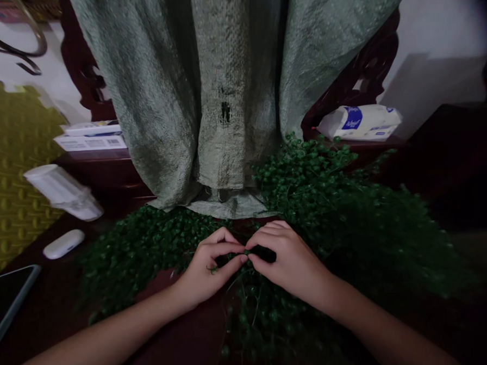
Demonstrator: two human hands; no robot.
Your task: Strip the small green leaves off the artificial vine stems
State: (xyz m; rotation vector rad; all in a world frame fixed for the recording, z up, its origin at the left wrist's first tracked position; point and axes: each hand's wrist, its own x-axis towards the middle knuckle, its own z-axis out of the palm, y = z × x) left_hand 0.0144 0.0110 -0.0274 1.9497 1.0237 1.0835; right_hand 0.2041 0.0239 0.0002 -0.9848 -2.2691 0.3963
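Note:
Both of my hands meet above a dark red wooden table, thumb and forefinger pinched on each. Between the fingertips of my left hand and my right hand is a small green plant piece. A tiny green sprig clings to my left palm. One leafy green heap lies beyond my left hand, fine-stemmed with small round tips. A larger green heap spreads behind and beside my right hand. More green stems hang below the hands, dim and partly blurred.
A grey-green woven sack drapes down at the back. White stacked cups, a white case and a phone lie left. A flat box and a tissue pack flank the sack. Yellow foam matting stands far left.

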